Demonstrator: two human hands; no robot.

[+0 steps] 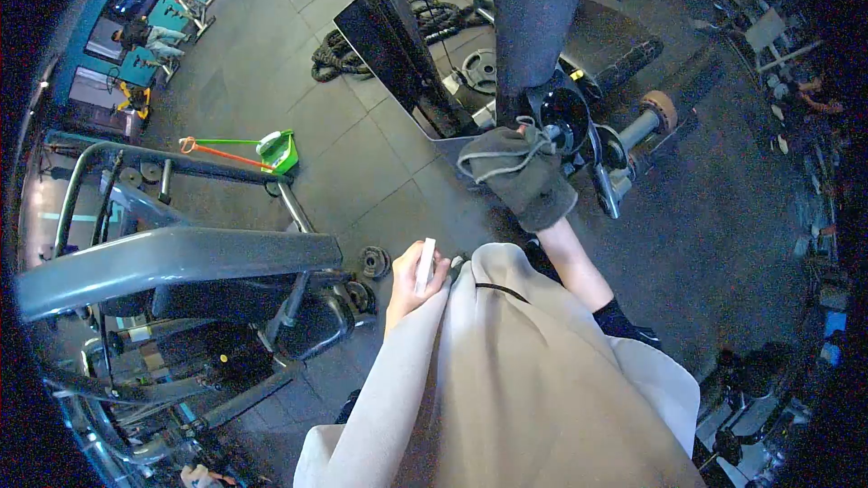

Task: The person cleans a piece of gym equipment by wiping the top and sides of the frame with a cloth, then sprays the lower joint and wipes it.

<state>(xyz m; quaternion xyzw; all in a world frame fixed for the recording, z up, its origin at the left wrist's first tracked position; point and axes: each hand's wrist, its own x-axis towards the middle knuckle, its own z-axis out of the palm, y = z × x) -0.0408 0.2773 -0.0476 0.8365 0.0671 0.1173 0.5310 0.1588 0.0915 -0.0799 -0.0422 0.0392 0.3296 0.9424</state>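
My left hand (414,287), in front of the light beige clothing, is closed around a narrow white slab-like object (426,264) that stands up past the fingers. My right arm reaches forward to the gym machine. A dark grey cloth (529,183) with a loose drawstring covers my right hand (522,129) almost wholly; only a bit of finger shows near its far end. The cloth overlaps the foot of the machine's wide grey upright (535,18), beside a round black part (562,117).
A bench-like machine frame (181,262) stands at left, with small weight plates (374,261) on the floor near it. Beyond lie a green dustpan (282,154) and thick black rope (339,59). A person (145,36) sits by the far left wall near exercise bikes.
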